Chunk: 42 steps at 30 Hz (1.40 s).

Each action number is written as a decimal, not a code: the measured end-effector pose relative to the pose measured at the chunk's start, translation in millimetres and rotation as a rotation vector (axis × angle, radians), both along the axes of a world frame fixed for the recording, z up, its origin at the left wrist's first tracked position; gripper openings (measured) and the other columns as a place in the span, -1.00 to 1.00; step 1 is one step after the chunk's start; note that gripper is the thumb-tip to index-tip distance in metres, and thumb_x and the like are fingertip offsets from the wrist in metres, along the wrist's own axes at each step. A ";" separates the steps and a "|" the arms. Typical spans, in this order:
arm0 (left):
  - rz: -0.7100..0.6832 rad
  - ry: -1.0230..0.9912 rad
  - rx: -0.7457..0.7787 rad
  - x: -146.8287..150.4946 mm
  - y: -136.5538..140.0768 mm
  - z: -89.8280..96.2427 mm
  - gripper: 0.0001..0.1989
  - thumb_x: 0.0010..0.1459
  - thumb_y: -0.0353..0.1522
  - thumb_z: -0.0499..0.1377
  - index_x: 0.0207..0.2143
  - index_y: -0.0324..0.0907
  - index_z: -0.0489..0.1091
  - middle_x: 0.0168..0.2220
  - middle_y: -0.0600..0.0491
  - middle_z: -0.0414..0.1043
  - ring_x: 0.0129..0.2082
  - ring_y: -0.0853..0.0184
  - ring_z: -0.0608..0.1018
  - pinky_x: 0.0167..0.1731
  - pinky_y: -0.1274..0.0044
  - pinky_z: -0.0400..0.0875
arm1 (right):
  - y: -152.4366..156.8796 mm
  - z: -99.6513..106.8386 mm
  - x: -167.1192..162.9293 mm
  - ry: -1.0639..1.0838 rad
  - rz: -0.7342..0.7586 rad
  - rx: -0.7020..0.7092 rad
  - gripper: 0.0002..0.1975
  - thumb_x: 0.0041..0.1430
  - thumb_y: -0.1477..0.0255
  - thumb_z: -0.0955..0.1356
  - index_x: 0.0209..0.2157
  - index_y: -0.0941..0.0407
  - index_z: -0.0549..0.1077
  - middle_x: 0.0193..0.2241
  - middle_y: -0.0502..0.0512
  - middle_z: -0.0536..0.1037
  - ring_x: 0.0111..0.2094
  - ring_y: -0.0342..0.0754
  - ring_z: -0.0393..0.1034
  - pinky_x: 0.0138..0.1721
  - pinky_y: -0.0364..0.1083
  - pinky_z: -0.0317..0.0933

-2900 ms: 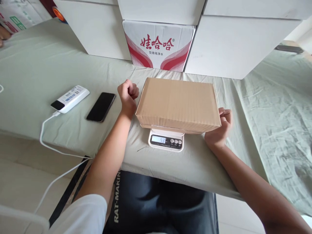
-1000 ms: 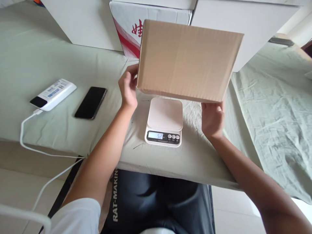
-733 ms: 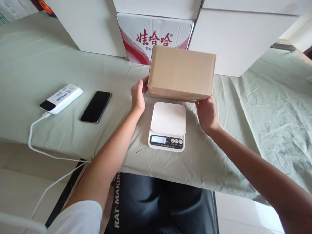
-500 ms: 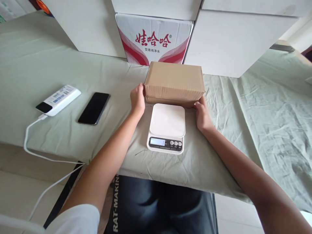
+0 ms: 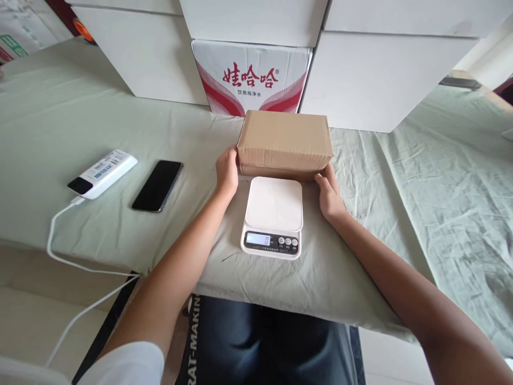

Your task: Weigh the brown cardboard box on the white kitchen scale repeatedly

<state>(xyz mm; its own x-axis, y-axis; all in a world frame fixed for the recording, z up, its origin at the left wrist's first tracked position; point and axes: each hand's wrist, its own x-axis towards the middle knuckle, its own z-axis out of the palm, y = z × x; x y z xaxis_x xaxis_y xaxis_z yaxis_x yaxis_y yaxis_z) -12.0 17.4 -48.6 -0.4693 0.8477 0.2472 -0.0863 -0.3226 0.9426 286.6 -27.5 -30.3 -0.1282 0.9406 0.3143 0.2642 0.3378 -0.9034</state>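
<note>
A brown cardboard box (image 5: 285,136) is gripped between my two hands, just behind a white kitchen scale (image 5: 274,204). My left hand (image 5: 227,170) presses against the box's left end, its fingers partly hidden behind it. At the lower right corner, my right hand (image 5: 330,195) holds the box with the thumb in front and the other fingers mostly out of sight. Nothing rests on the scale's platform, and its lit display (image 5: 258,239) reads 0. Whether the box's underside touches the cloth cannot be made out.
To the left lie a black phone (image 5: 157,185) and a white power bank (image 5: 103,174) with a white cable (image 5: 51,227) hanging over the table edge. White cartons (image 5: 360,80) and a red-and-white printed carton (image 5: 251,80) stand behind the box. A green cloth (image 5: 192,136) covers the table.
The scale's display has gone from 1 to 0. The view has shifted slightly, so everything sits a little lower in the picture. Both hands keep their hold on the box.
</note>
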 end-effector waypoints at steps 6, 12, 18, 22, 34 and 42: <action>0.011 -0.001 -0.040 -2.1 1.6 -3.4 -0.59 0.41 -0.10 0.27 -0.44 -0.12 0.36 -0.46 0.13 0.33 -0.38 0.36 0.53 -0.40 0.61 0.39 | -1.6 1.2 -2.6 0.026 -0.004 -0.014 -0.46 0.44 0.19 0.28 0.39 -0.13 0.37 0.43 0.06 0.50 0.50 0.21 0.29 0.61 0.30 0.13; -0.037 -0.079 -0.045 -0.4 3.7 2.6 -0.62 0.42 -0.02 0.24 -0.21 -0.14 0.59 -0.22 0.00 0.67 -0.06 0.22 0.74 -0.13 0.54 0.62 | -6.6 -1.5 -3.7 0.108 -0.126 -0.004 -0.45 0.37 0.19 0.33 0.36 -0.13 0.36 0.46 0.09 0.44 0.48 0.22 0.29 0.58 0.36 0.16; -0.067 -0.150 -0.079 -3.2 4.3 4.7 -0.51 0.42 0.07 0.24 0.01 -0.14 0.64 0.04 -0.10 0.76 0.19 0.13 0.74 0.17 0.44 0.65 | -12.7 1.8 -3.6 0.131 -0.243 -0.012 -0.63 0.34 0.28 0.33 0.16 -0.14 0.42 0.27 0.10 0.52 0.30 0.16 0.42 0.45 0.33 0.33; -0.065 -0.144 -0.070 -9.0 4.9 1.8 -0.41 0.41 0.15 0.23 0.05 -0.16 0.65 0.10 -0.18 0.74 0.31 0.08 0.69 0.30 0.36 0.60 | -11.6 2.1 -4.3 0.154 -0.310 0.010 -0.72 0.23 0.37 0.33 -0.02 -0.10 0.44 -0.02 0.07 0.53 0.09 0.10 0.48 0.33 0.24 0.42; -0.058 -0.213 -0.137 -12.7 8.2 3.9 -0.45 0.47 0.10 0.19 0.00 -0.17 0.68 0.07 -0.17 0.77 0.24 0.09 0.74 0.25 0.34 0.66 | -1.4 -8.5 1.2 0.182 -0.341 -0.033 -0.75 0.15 0.40 0.34 -0.10 -0.07 0.42 -0.13 0.03 0.49 0.01 0.05 0.46 0.19 0.13 0.40; -0.089 -0.167 -0.104 -11.1 7.0 6.4 -0.46 0.43 0.09 0.23 -0.01 -0.19 0.68 0.08 -0.20 0.76 0.30 0.08 0.71 0.31 0.32 0.62 | -1.4 -6.2 -1.2 0.176 -0.317 -0.065 -0.79 0.13 0.38 0.35 -0.15 -0.07 0.41 -0.15 0.02 0.52 -0.01 0.07 0.48 0.16 0.16 0.40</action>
<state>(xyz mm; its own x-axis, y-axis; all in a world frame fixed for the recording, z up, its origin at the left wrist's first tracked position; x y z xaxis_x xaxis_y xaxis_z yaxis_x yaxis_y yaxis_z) -23.2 24.4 -42.2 -0.4188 0.9044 0.0816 -0.2677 -0.2088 0.9406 285.4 -28.9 -36.5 0.2235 0.9438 0.2436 0.1855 0.2042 -0.9612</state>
